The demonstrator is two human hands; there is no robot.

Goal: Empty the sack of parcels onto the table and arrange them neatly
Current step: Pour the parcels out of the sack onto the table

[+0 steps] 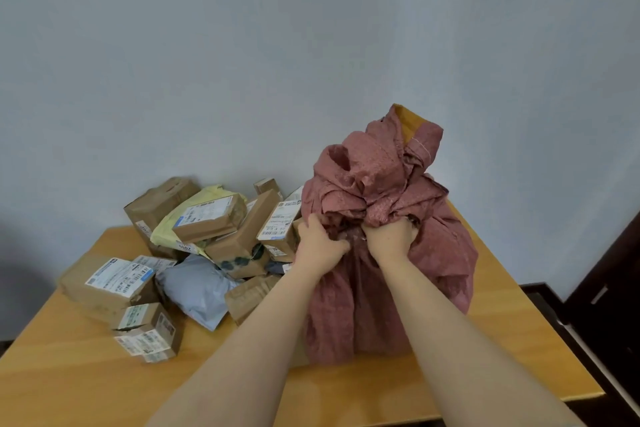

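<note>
Pink sack (433,253) partly hides parcels (214,218) heaped beside it.

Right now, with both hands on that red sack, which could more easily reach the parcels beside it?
Probably the left. The left hand grips the sack at its bunched neck, on the side facing the parcels; the right hand grips the far side and would have to cross the left arm.

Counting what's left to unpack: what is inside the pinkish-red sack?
Its contents are hidden. The sack stands bulging, its fabric bunched and gripped by the left hand and right hand.
</note>
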